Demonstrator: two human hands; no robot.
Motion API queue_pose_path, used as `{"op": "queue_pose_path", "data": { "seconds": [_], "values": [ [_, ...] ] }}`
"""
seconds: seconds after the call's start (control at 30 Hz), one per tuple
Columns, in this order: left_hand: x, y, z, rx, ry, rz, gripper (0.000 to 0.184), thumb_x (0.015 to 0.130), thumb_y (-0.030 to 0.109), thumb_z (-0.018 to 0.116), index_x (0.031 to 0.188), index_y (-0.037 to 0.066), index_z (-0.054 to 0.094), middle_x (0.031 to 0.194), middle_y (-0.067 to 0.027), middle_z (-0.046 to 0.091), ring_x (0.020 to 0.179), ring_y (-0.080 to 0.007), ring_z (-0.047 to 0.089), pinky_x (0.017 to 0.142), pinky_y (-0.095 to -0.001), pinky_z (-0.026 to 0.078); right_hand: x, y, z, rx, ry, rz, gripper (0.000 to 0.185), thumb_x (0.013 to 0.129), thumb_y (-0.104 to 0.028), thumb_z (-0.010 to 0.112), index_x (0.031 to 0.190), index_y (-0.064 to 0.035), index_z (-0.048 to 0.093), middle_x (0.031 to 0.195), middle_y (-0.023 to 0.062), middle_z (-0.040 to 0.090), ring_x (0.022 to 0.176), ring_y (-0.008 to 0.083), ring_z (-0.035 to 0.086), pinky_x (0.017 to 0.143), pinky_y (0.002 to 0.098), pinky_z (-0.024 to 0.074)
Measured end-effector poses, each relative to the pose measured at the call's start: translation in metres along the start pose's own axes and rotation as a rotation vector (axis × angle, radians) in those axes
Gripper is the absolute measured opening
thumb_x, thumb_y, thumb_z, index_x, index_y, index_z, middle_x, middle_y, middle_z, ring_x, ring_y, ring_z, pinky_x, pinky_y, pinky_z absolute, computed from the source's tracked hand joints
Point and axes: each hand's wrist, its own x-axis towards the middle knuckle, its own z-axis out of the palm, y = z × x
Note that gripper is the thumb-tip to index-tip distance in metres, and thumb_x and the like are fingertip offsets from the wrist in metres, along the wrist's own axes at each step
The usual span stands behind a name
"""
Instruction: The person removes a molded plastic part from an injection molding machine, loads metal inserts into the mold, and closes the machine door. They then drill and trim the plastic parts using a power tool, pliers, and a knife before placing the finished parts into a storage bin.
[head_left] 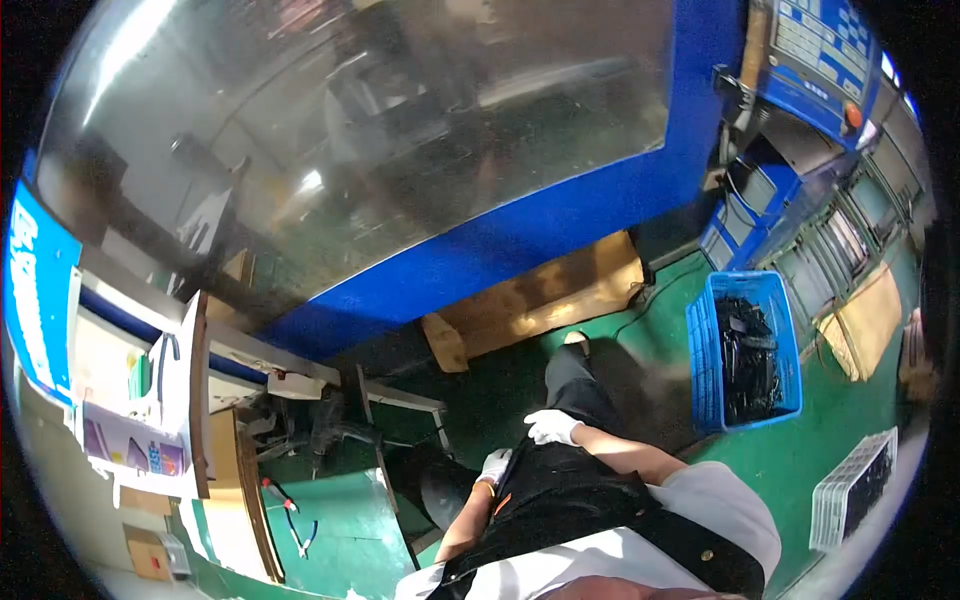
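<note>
Both of my hands wear white gloves and are at the black apron (pixel 575 490) over my lap. My left hand (pixel 494 468) is closed at the apron's left edge, its fingers partly hidden by the cloth. Slightly further forward, my right hand (pixel 553 428) is closed on the apron's front edge, above my thigh. A pliers-like hand tool (pixel 293 515) with red and blue parts lies on a green tabletop (pixel 345 525) to the left, apart from my hands.
Ahead stands a large blue machine (pixel 490 235) with a clear window and a control panel (pixel 822 60). A blue crate (pixel 705 360) of black parts sits on the floor at right, near a white basket (pixel 828 510). Cardboard (pixel 540 300) lies at the machine's base.
</note>
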Motion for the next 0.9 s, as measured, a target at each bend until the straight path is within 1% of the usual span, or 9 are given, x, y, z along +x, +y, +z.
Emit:
{"op": "queue_pose_path", "data": {
  "seconds": [0.17, 0.2, 0.23, 0.43, 0.47, 0.57, 0.63, 0.8, 0.9],
  "values": [
    [-0.007, -0.043, 0.004, 0.168, -0.029, 0.181, 0.042, 0.092, 0.035, 0.045, 0.108, 0.001, 0.063, 0.112, -0.0220, 0.063, 0.104, -0.0396, 0.058, 0.089, -0.0428, 0.046, -0.011, -0.028, -0.002, 0.159, -0.007, -0.230, 0.041, 0.095, -0.028, 0.050, 0.132, -0.0123, 0.045, 0.102, 0.0116, 0.064, 0.080, 0.0252, 0.064, 0.078, 0.0427, 0.0525],
    [-0.005, -0.052, 0.001, 0.598, -0.062, 0.396, 0.043, 0.092, 0.035, 0.043, 0.115, 0.002, 0.060, 0.115, -0.0209, 0.061, 0.105, -0.0391, 0.058, 0.090, -0.0434, 0.046, -0.032, -0.064, -0.013, 0.367, 0.065, -0.341, 0.027, 0.089, -0.027, 0.055, 0.111, -0.0135, 0.062, 0.091, 0.0091, 0.067, 0.078, 0.0276, 0.063, 0.077, 0.0448, 0.0507],
    [0.001, -0.071, 0.007, 0.558, -0.025, 0.490, 0.043, 0.092, 0.034, 0.042, 0.116, 0.002, 0.059, 0.115, -0.0206, 0.061, 0.105, -0.0388, 0.058, 0.090, -0.0434, 0.046, -0.059, -0.109, -0.021, 0.419, 0.163, -0.526, 0.030, 0.089, -0.026, 0.056, 0.114, -0.0109, 0.058, 0.096, 0.0105, 0.065, 0.084, 0.0276, 0.062, 0.080, 0.0431, 0.0491],
    [0.003, -0.048, -0.001, 0.392, -0.059, 0.534, 0.042, 0.091, 0.035, 0.043, 0.115, 0.004, 0.060, 0.114, -0.0198, 0.062, 0.105, -0.0375, 0.058, 0.092, -0.0426, 0.046, -0.327, -0.469, -0.107, -0.547, 1.884, -1.789, 0.057, 0.092, -0.022, 0.061, 0.136, 0.0044, 0.038, 0.126, 0.0187, 0.053, 0.117, 0.0278, 0.050, 0.100, 0.0329, 0.0393],
    [0.007, -0.041, -0.004, 0.313, -0.044, 0.503, 0.041, 0.091, 0.035, 0.045, 0.114, 0.005, 0.061, 0.111, -0.0195, 0.063, 0.103, -0.0369, 0.059, 0.089, -0.0430, 0.047, -0.363, -0.504, -0.078, -0.391, 1.774, -1.898, 0.061, 0.088, -0.022, 0.066, 0.136, 0.0040, 0.038, 0.129, 0.0178, 0.051, 0.117, 0.0255, 0.049, 0.102, 0.0333, 0.0371],
    [0.035, -0.008, -0.019, 0.132, 0.004, 0.404, 0.040, 0.090, 0.034, 0.046, 0.112, 0.005, 0.062, 0.108, -0.0193, 0.064, 0.100, -0.0363, 0.060, 0.086, -0.0428, 0.048, -0.413, -0.569, -0.119, -0.203, 0.851, -1.649, 0.034, 0.086, -0.028, 0.069, 0.109, -0.0034, 0.061, 0.076, -0.0022, 0.055, 0.063, 0.0041, 0.050, 0.056, 0.0208, 0.0403],
    [0.062, 0.019, -0.039, 0.012, 0.005, 0.359, 0.039, 0.090, 0.034, 0.047, 0.111, 0.005, 0.063, 0.106, -0.0192, 0.064, 0.098, -0.0358, 0.061, 0.084, -0.0427, 0.049, -0.407, -0.576, -0.099, -0.040, 1.306, -1.516, 0.021, 0.087, -0.031, 0.069, 0.081, -0.0123, 0.061, 0.057, -0.0098, 0.039, 0.044, 0.0006, 0.033, 0.041, 0.0202, 0.0258],
    [0.062, 0.197, -0.154, -0.488, -0.108, 0.318, 0.033, 0.091, 0.031, 0.050, 0.103, 0.004, 0.065, 0.091, -0.0149, 0.068, 0.083, -0.0297, 0.065, 0.073, -0.0402, 0.051, -0.392, -0.558, -0.029, -0.032, 1.376, -1.444, 0.034, 0.089, -0.032, 0.065, 0.064, -0.0160, 0.049, 0.050, -0.0064, 0.041, 0.039, 0.0048, 0.036, 0.038, 0.0234, 0.0262],
    [0.058, 0.320, -0.218, -0.250, -0.286, 0.664, 0.033, 0.099, 0.025, 0.048, 0.116, 0.000, 0.061, 0.096, -0.0044, 0.067, 0.087, -0.0141, 0.061, 0.081, -0.0258, 0.048, -0.363, -0.543, -0.014, -0.076, 1.222, -1.435, 0.036, 0.090, -0.029, 0.063, 0.061, -0.0164, 0.047, 0.050, -0.0055, 0.045, 0.039, 0.0044, 0.040, 0.038, 0.0223, 0.0272]
  ]
}}
